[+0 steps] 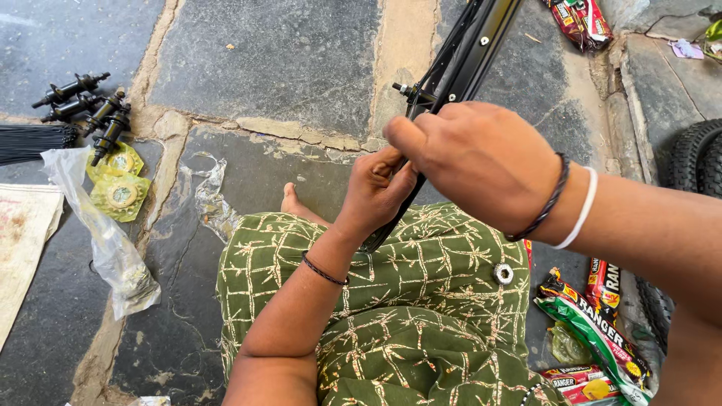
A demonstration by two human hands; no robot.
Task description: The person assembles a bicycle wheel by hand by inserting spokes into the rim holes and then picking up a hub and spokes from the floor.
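The black wheel rim (470, 53) slants down from the top of the view to the person's lap, resting against the green patterned cloth (421, 301) over the knees. A few thin black spokes (444, 56) run alongside it, and a hub with a threaded axle end (406, 90) sits just beside the rim, so the wheel looks only partly laced, with much of the spoking left to do, as far as I can judge.

The left hand (376, 192) is curled closed around the lower stretch of the rim or a spoke there; which of the two the fingers pinch I cannot tell. The right hand (481, 162) lies over the rim just above it, fingers bent down around the edge and thumb pressed toward the left hand.

A silver nut (503, 273) lies loose on the cloth near the right wrist. On the stone floor (263, 60) to the left lie a bundle of spare spokes (34, 141), several black hub axles (86, 105), two yellow-green packets (119, 184) and a crumpled clear plastic bag (105, 233). Red and green wrappers (594, 331) lie to the right, beside a knobbly tyre (696, 154).
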